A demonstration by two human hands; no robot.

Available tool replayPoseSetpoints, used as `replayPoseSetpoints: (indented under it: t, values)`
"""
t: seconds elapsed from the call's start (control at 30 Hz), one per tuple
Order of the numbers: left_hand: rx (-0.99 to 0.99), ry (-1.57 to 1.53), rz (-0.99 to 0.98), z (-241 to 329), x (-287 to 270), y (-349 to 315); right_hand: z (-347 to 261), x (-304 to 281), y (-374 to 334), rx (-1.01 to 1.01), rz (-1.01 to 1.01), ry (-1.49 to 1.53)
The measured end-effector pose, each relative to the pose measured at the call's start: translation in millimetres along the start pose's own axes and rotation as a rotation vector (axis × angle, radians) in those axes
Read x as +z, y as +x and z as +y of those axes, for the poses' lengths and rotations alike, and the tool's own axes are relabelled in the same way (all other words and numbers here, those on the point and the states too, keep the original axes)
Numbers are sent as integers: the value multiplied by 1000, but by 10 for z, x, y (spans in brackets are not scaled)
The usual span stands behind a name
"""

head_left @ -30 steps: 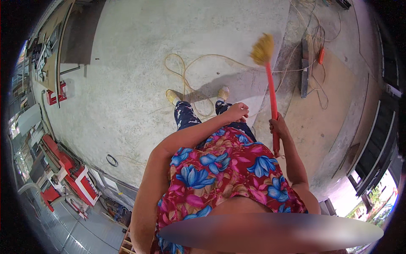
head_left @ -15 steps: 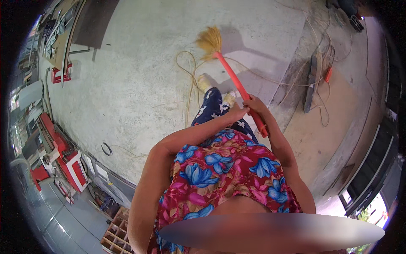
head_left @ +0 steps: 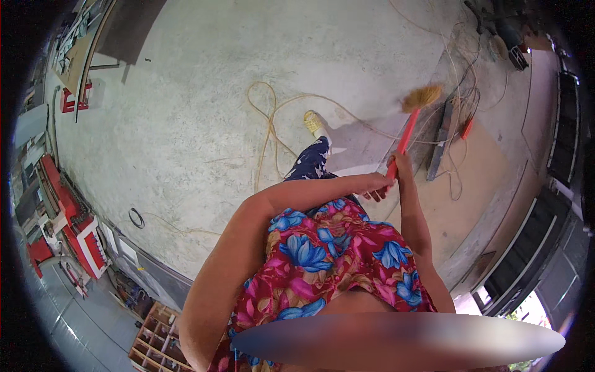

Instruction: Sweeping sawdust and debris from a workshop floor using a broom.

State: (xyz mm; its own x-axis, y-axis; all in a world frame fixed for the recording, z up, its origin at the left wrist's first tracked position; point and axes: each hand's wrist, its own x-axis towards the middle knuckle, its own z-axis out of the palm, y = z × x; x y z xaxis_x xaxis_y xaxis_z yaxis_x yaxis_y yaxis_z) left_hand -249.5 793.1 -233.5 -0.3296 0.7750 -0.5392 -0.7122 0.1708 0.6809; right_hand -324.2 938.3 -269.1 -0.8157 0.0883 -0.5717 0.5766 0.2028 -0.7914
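Observation:
A broom with a red handle [head_left: 406,134] and yellow straw bristles [head_left: 423,98] reaches away from me to the right. My right hand [head_left: 402,163] is wrapped round the handle. Close below it, my left hand [head_left: 378,185] grips the handle nearer its end. The bristles are beside the far end of a long dark grey bar [head_left: 439,141]; whether they touch the floor I cannot tell. A looped tan cord [head_left: 271,118] lies on the concrete floor left of the broom, near my foot in a yellow slipper [head_left: 313,121].
Tangled cords and a small orange-red object [head_left: 467,128] lie by the bar at the right. A brown sheet [head_left: 474,170] covers part of the floor there. At the left stand a red stool [head_left: 77,99] and red machinery [head_left: 77,232]. A wooden compartment box [head_left: 155,338] is lower left.
Both hands have swung the broom to the right, so its bristles went from the middle of the floor to beside the grey bar. One foot has stepped, and the view has shifted slightly.

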Motion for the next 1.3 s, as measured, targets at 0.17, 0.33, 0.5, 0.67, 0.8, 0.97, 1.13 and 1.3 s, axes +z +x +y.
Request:
replayPoseSetpoints:
  t: [0.17,0.33,0.5,0.67,0.8,0.97,1.13,1.3]
  values:
    - [45,-363,62,-25,-153,-142,242,289,451,32,-298,-176]
    - [33,-545,97,-239,-176,-185,-101,1009,194,113,-530,-165]
    - [151,-461,-53,-13,28,-125,-492,771,-247,37,-598,-183]
    - [195,-571,-21,134,141,164,-579,340,-353,-164,-277,-169]
    - [143,-572,44,332,87,318,-379,-10,-83,-141,-48,-32]
    - [159,-409,254,425,52,590,-196,-368,86,178,95,-57]
    - [124,-460,510,300,-77,393,-17,36,230,95,-284,-170]
    - [400,-820,837,117,-87,117,-286,808,399,-62,-649,-339]
